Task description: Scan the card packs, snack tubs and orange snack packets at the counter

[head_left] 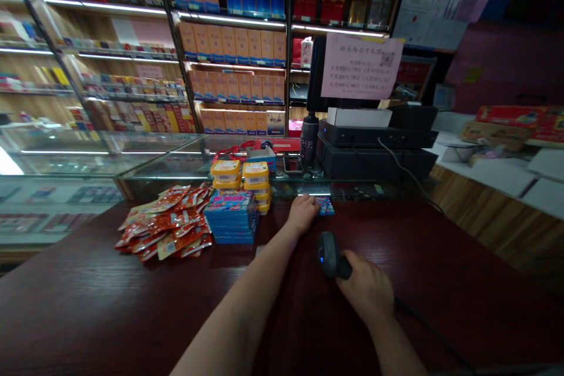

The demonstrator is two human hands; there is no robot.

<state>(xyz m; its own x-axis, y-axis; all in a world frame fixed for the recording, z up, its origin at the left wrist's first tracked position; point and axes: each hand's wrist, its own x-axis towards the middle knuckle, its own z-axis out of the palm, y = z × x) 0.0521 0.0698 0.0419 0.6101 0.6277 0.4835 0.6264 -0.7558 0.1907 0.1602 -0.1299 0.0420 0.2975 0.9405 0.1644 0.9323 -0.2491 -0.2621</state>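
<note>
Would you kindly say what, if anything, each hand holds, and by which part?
The right hand grips a dark plastic scanner by its handle. The left hand is at a small blue packet; any grip is unclear.

One scanner (328, 255), one packet heap (170, 220), one blue box stack (231, 220), two yellow tub stacks (256, 173)

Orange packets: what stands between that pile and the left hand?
In the head view, the stack of blue packs stands between the orange packets and the left hand, with yellow tubs just behind it.

Lit shelves (231, 19), probably pinkish wall (489, 64)
</note>
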